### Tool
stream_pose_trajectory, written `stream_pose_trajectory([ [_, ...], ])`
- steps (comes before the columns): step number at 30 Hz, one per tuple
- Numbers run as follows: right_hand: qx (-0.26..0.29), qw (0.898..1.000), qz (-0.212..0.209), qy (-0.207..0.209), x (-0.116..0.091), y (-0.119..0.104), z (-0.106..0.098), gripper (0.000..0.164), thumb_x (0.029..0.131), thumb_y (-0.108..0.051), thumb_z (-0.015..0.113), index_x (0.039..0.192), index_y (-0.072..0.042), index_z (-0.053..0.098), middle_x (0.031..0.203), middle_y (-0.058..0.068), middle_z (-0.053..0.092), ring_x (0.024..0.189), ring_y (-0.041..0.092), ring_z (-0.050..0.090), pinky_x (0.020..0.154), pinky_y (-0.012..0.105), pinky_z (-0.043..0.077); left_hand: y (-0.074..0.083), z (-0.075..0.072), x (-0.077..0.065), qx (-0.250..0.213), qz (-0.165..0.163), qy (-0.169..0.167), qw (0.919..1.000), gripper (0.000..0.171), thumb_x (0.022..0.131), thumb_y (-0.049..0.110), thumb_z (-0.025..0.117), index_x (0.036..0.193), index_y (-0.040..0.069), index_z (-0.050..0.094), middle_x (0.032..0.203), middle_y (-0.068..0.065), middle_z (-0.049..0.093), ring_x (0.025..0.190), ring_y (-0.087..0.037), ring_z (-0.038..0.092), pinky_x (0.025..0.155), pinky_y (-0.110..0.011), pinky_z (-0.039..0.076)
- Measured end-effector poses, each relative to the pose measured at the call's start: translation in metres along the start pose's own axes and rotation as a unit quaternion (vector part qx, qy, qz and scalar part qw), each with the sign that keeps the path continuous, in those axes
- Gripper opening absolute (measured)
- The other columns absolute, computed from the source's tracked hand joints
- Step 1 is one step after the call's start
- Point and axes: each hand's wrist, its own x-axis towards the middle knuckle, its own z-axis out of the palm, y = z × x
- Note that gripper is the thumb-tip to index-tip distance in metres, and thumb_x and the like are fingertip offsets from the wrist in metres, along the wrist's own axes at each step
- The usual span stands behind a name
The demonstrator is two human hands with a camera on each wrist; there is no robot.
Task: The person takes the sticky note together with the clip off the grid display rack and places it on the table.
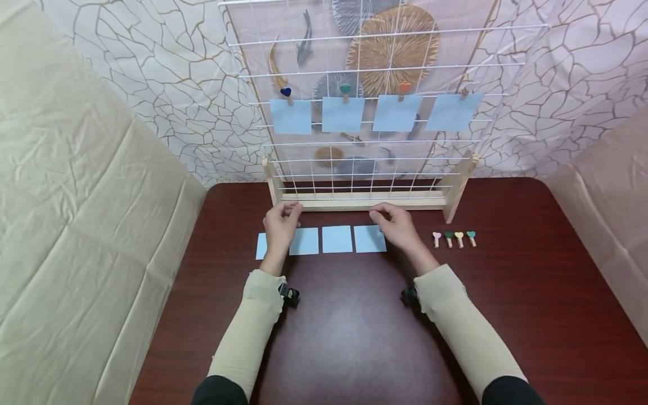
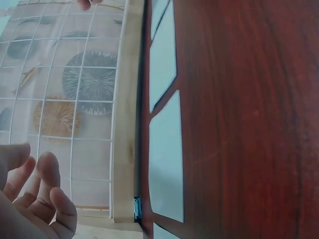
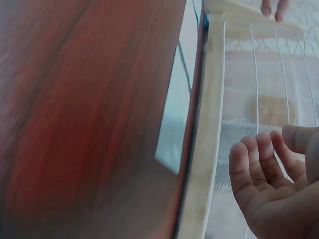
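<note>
My left hand (image 1: 282, 228) hovers over the left end of a row of several light blue paper squares (image 1: 337, 239), partly hiding them. Its fingers are loosely bent, and the left wrist view shows nothing between thumb and fingertips. Above the rightmost square is my right hand (image 1: 400, 229); in the right wrist view its fingers (image 3: 266, 164) are relaxed and hold nothing. Both hands are in front of a white wire grid rack with a wooden base (image 1: 364, 205). Several blue paper squares (image 1: 342, 115) hang from the grid by clothespins, some heart-topped.
Several small heart-topped clothespins (image 1: 459, 239) lie in a row on the dark red-brown table (image 1: 349, 337), right of my right hand. Beige cloth (image 1: 91, 197) stands along the sides. A crackle-patterned white and gold cloth (image 1: 152, 56) covers the back.
</note>
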Motion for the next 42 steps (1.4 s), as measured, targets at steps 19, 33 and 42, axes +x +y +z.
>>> stream_pose_trajectory([
  [19, -0.024, 0.995, -0.070, -0.063, 0.027, -0.056, 0.020, 0.029, 0.109, -0.020, 0.061, 0.131, -0.004, 0.070, 0.128, 0.015, 0.071, 0.115, 0.033, 0.068, 0.091, 0.050, 0.056, 0.031, -0.017, 0.024, -0.178, -0.035, 0.024, 0.9831, 0.017, 0.101, 0.011, 0.072, 0.114, -0.001, 0.074, 0.100, -0.024, 0.075, 0.055, -0.008, 0.064, 0.046, -0.018, 0.043],
  [33, -0.050, 0.989, -0.114, -0.086, 0.036, -0.096, 0.024, 0.033, 0.110, -0.023, 0.060, 0.135, -0.003, 0.068, 0.135, 0.014, 0.068, 0.126, 0.031, 0.062, 0.103, 0.054, 0.051, 0.049, -0.026, 0.031, -0.164, -0.020, 0.019, 0.9861, 0.025, 0.102, 0.014, 0.072, 0.124, 0.001, 0.073, 0.107, -0.018, 0.074, 0.072, -0.025, 0.071, 0.054, -0.020, 0.048],
  [42, -0.035, 0.986, -0.139, -0.084, 0.043, -0.124, 0.030, 0.032, 0.110, -0.024, 0.060, 0.135, -0.005, 0.068, 0.134, 0.014, 0.068, 0.124, 0.029, 0.062, 0.101, 0.051, 0.052, 0.066, -0.032, 0.041, -0.174, -0.009, 0.010, 0.9847, 0.032, 0.104, 0.017, 0.069, 0.132, 0.001, 0.069, 0.104, -0.007, 0.074, 0.075, -0.027, 0.073, 0.056, -0.021, 0.053],
])
